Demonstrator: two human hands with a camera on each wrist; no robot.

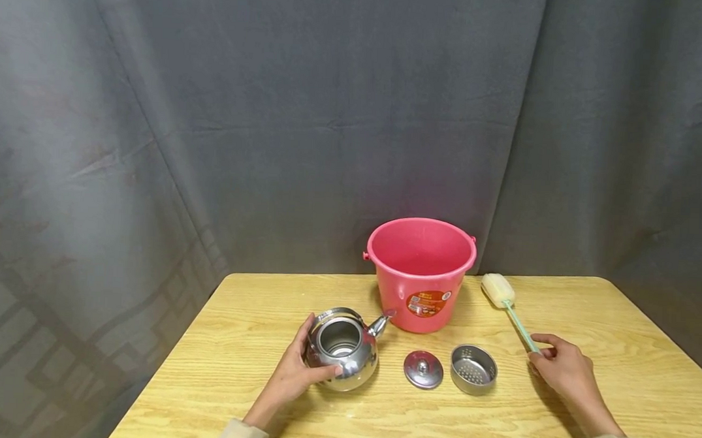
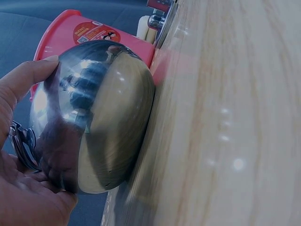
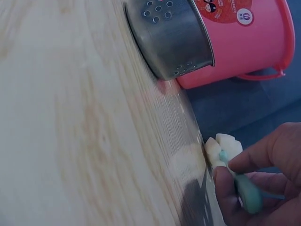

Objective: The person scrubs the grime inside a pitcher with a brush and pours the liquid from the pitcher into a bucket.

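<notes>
A shiny steel teapot [image 1: 356, 369] stands lidless on the table, its mouth facing up and its spout toward the bucket. My left hand [image 1: 299, 367] grips it from the left side, thumb on the front of the body and fingers behind; the left wrist view shows the thumb and fingers around the polished teapot [image 2: 103, 117]. At the right, a sponge brush [image 1: 521, 328] with a pale green handle and cream sponge head lies slanted. My right hand [image 1: 565, 369] pinches the handle's near end, also visible as the green handle [image 3: 248, 193] in the right wrist view.
A pink bucket [image 1: 403, 293] with a red label stands behind the teapot. In front of it a round steel lid [image 1: 423, 370] and a perforated steel strainer [image 1: 474, 370] rest on the wooden table [image 1: 215, 370]. A grey curtain [image 1: 331, 127] hangs behind.
</notes>
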